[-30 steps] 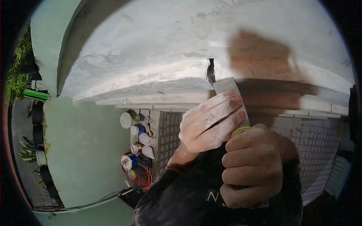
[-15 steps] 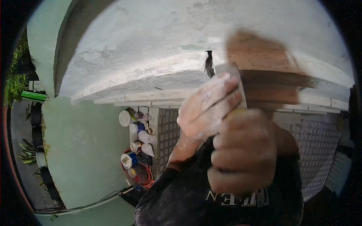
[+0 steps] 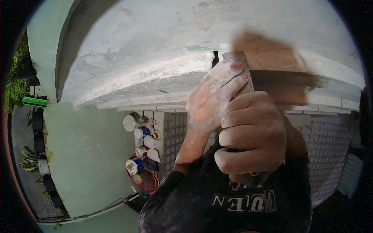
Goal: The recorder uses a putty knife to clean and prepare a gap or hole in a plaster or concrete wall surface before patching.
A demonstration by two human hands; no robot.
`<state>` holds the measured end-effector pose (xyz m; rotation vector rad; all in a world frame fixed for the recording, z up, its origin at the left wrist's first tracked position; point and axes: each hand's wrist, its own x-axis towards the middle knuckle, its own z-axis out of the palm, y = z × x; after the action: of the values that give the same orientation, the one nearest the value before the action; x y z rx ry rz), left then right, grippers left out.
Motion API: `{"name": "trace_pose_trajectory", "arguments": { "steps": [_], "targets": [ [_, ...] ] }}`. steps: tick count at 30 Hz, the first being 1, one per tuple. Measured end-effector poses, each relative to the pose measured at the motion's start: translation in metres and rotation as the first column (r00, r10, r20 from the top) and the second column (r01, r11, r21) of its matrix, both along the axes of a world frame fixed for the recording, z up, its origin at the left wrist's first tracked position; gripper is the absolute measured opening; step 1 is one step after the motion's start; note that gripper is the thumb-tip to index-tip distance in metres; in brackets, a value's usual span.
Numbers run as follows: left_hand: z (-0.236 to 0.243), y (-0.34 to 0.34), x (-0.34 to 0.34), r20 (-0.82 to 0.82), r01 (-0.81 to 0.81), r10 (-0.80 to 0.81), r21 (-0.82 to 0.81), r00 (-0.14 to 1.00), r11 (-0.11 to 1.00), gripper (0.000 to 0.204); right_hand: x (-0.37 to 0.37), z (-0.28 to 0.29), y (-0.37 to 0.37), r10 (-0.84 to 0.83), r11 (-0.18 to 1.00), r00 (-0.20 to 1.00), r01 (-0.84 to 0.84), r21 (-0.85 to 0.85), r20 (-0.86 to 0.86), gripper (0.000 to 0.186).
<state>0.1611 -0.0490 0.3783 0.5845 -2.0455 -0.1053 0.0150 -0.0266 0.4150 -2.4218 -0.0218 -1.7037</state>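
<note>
Both my hands are on a flat-bladed scraper (image 3: pixel 241 64), a broad grey metal blade with a bit of yellow near its handle. My right hand (image 3: pixel 252 134) is wrapped in a fist round the handle, which it mostly hides. My left hand (image 3: pixel 211 97), coated in white dust, presses its fingers along the blade. The blade's tip reaches the edge of a whitish plastered ledge (image 3: pixel 155 72), just right of a dark narrow gap (image 3: pixel 215 58). Whether the tip touches the ledge I cannot tell.
A pale green wall (image 3: pixel 89 155) stands at the left, with potted plants (image 3: pixel 29 159) beyond it. Several tubs (image 3: pixel 134 166) and bags stand below beside a coiled orange hose (image 3: pixel 156 180). Patterned tiles (image 3: pixel 322 151) show at right. A shadow falls on the ledge.
My right hand and the scraper have moved up and away from me, bringing the blade's tip further onto the ledge edge. My left hand has moved up slightly with the blade.
</note>
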Motion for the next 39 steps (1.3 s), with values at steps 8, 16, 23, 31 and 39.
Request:
{"name": "trace_pose_trajectory", "arguments": {
  "steps": [8,16,23,31,39],
  "targets": [
    [0.016,0.000,0.008,0.578,-0.063,0.047,0.006,0.815,0.998,0.041,-0.006,0.001,-0.001,-0.033,0.998,0.999,0.035,0.058,-0.022,0.018],
    [0.018,-0.008,0.003,0.295,0.104,-0.078,-0.076,0.952,0.992,0.039,-0.004,-0.003,0.011,-0.118,0.988,0.990,0.110,0.104,0.074,0.025],
    [0.022,0.009,-0.008,0.165,0.065,-0.063,-0.007,0.984,0.998,0.036,-0.019,0.005,0.014,0.044,0.998,0.993,-0.048,0.036,0.114,0.029],
    [0.023,0.013,-0.016,0.113,0.015,-0.008,-0.061,0.994,0.998,0.036,-0.027,0.005,0.014,0.055,0.997,0.993,-0.060,0.051,0.108,0.028],
    [0.022,0.024,-0.012,0.103,0.059,-0.064,0.052,0.993,0.997,0.038,-0.028,0.004,0.019,0.134,0.986,0.977,-0.148,0.074,0.163,0.028]
  ]
}}
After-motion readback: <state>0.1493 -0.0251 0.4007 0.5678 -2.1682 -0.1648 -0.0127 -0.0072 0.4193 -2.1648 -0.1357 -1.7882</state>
